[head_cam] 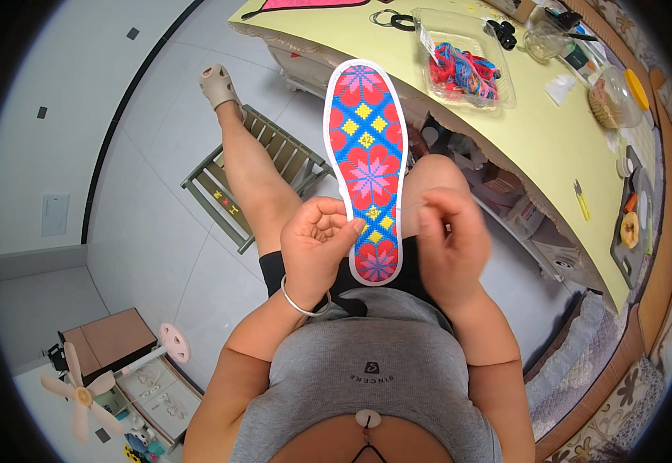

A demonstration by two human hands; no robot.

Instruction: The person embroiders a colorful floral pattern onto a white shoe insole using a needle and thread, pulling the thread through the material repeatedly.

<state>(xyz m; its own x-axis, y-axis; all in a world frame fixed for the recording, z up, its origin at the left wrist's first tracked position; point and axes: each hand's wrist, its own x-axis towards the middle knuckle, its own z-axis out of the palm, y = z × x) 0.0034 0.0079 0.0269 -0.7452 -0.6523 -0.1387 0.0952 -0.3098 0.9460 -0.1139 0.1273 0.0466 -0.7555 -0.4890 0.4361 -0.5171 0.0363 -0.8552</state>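
Observation:
A shoe insole (pixel 370 168) with a white edge and a red, pink, blue and yellow flower pattern lies lengthwise before me. My left hand (pixel 319 240) grips its left side, the thumb flat on the patterned face and the fingers curled towards the edge. Beside the right edge, my right hand (pixel 454 234) has thumb and forefinger pinched together, slightly blurred. A fine needle or thread (pixel 410 206) runs from this pinch to the insole's edge; it is too thin to tell which.
On the yellow-topped table (pixel 535 168) stands a clear plastic box (pixel 506 95) of coloured thread skeins (pixel 466 69). Yellow-handled thread snips (pixel 582 201) lie nearer, left of a tray (pixel 625 249) with a cut fruit (pixel 629 229). A folding stool (pixel 281 144) stands beyond my left leg.

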